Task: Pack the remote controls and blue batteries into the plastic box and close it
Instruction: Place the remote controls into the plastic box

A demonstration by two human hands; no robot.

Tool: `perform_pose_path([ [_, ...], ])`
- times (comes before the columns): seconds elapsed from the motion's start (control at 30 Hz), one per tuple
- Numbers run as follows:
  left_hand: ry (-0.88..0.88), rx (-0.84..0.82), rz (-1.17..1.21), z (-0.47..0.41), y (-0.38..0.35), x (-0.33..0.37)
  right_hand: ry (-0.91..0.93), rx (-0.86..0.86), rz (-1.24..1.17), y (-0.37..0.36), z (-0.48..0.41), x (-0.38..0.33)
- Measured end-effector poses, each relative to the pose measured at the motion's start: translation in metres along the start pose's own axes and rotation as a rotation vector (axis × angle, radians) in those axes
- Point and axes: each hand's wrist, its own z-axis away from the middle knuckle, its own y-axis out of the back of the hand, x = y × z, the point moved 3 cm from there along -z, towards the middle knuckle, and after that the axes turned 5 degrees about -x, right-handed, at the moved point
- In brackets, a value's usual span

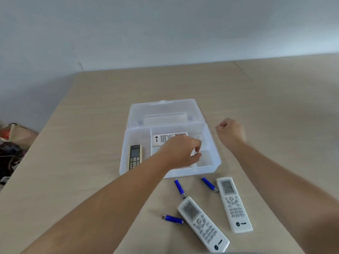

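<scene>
A clear plastic box (213, 154) stands open in the middle of the table, its lid (163, 111) tipped back. Inside lie a beige remote with dark buttons (134, 157) in the left compartment and a white remote (165, 138) at the back. My left hand (181, 153) hovers over the box's middle compartment, fingers curled; what it holds, if anything, is hidden. My right hand (231, 132) is a loose fist to the right of the box, holding nothing. Two white remotes (202, 224) (233, 204) and three blue batteries (179, 187) (209, 184) (173, 219) lie in front of the box.
The light wooden table (91, 143) meets a pale wall at the back. Beyond its left edge, bags and clutter (11, 143) lie on the floor.
</scene>
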Motion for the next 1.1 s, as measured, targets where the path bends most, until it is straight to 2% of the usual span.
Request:
perform_pose_path([
  [0.13, -0.104, -0.358, -0.059, 0.019, -0.06, 0.037, -0.148, -0.071, 0.041, 0.005, 0.056, 0.064],
  [0.23, -0.127, -0.554, -0.136, 0.033, -0.094, 0.043, -0.199, -0.266, 0.113, -0.009, 0.088, 0.094],
  [0.33, -0.141, -0.595, -0.218, 0.038, -0.113, 0.044, -0.202, -0.44, 0.191, -0.024, 0.111, 0.108],
  [0.47, -0.091, -0.63, -0.22, 0.038, -0.121, 0.048, -0.18, -0.435, 0.26, -0.036, 0.127, 0.119],
  [0.6, -0.049, -0.665, -0.193, 0.033, -0.123, 0.049, -0.229, -0.394, 0.132, -0.042, 0.132, 0.124],
  [0.73, -0.038, -0.7, -0.207, 0.032, -0.122, 0.051, -0.286, -0.412, -0.141, -0.039, 0.131, 0.131],
  [0.87, 0.095, -0.672, 0.086, 0.031, -0.11, 0.047, -0.309, -0.398, -0.307, -0.025, 0.119, 0.141],
  [0.97, 0.19, -0.594, 0.439, 0.032, -0.085, 0.037, -0.299, -0.383, -0.514, -0.007, 0.101, 0.13],
  [1.1, 0.225, -0.501, 1.009, 0.039, -0.046, 0.016, -0.204, -0.383, -0.572, 0.016, 0.078, 0.082],
])
